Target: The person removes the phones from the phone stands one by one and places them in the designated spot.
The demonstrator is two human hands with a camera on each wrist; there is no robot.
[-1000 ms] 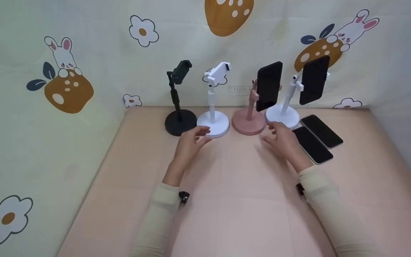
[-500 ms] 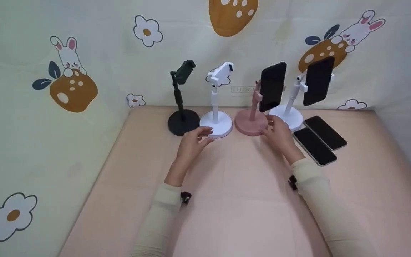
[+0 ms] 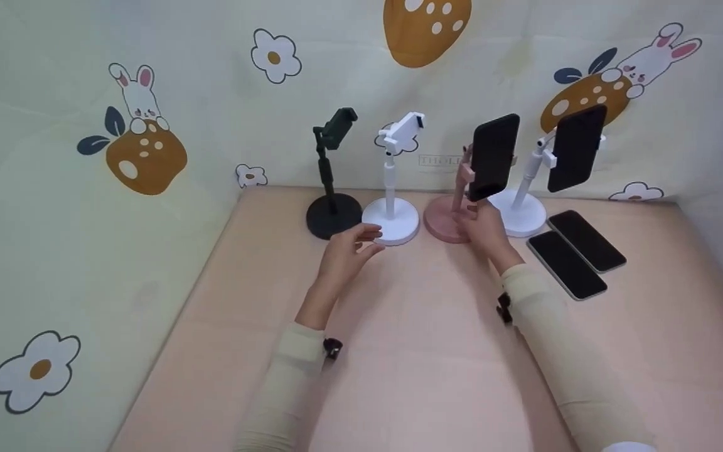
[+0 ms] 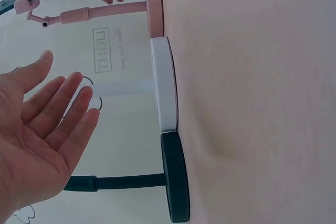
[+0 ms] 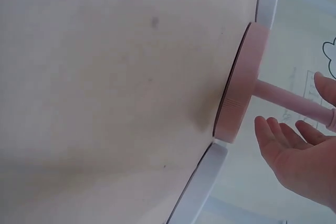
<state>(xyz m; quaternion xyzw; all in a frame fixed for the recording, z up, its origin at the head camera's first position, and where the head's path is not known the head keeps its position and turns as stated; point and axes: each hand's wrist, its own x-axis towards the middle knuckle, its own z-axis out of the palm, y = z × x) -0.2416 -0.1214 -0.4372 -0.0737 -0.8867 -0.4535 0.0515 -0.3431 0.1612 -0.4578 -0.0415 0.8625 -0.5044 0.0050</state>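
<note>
My right hand [image 3: 488, 232] reaches over the base of the pink phone stand [image 3: 440, 221], which carries a dark phone [image 3: 495, 157]. In the right wrist view the thumb and fingers of that hand [image 5: 304, 166] lie on either side of the pink post [image 5: 289, 100], with gaps visible. My left hand [image 3: 344, 257] hovers at the front of a white phone stand [image 3: 404, 227] whose clamp is bare. Its fingers are relaxed and hold nothing, as the left hand [image 4: 47, 135] in the left wrist view confirms.
A black phone stand [image 3: 330, 220] stands at the left of the row. At the right end, a second white stand [image 3: 530, 216] bears another phone [image 3: 578, 149]. Two phones [image 3: 567, 265] lie flat on the pink tabletop [image 3: 424, 351]. A printed cloth wall [image 3: 336, 94] rises behind.
My right hand has moved left and forward, from before the right white stand to the pink stand's post. The left hand keeps its place by the other white stand. The head view has shifted slightly.
</note>
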